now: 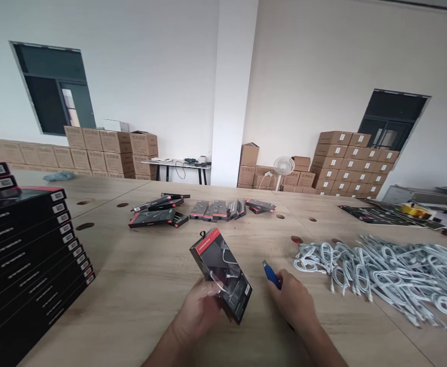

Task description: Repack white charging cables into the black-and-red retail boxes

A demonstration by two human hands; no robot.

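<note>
A black and red box point(223, 272) with a cable pictured or showing on its front is tilted upright above the table, and my left hand point(202, 308) grips its lower left side. To the right of it, my right hand point(294, 300) is closed around a blue tool point(271, 274) that looks like a cutter, its tip pointing up and left. The tool and the box are apart. Further right lies a large heap of coiled white cables point(395, 278). Several similar flat boxes point(152, 217) lie beyond the held box.
A tall stack of black boxes point(28, 255) stands at the left on the wooden table point(131, 285). A yellow object point(416, 210) and black sheets point(372, 215) lie at the far right. Cartons point(106, 153) and a white fan point(283, 166) are behind the table.
</note>
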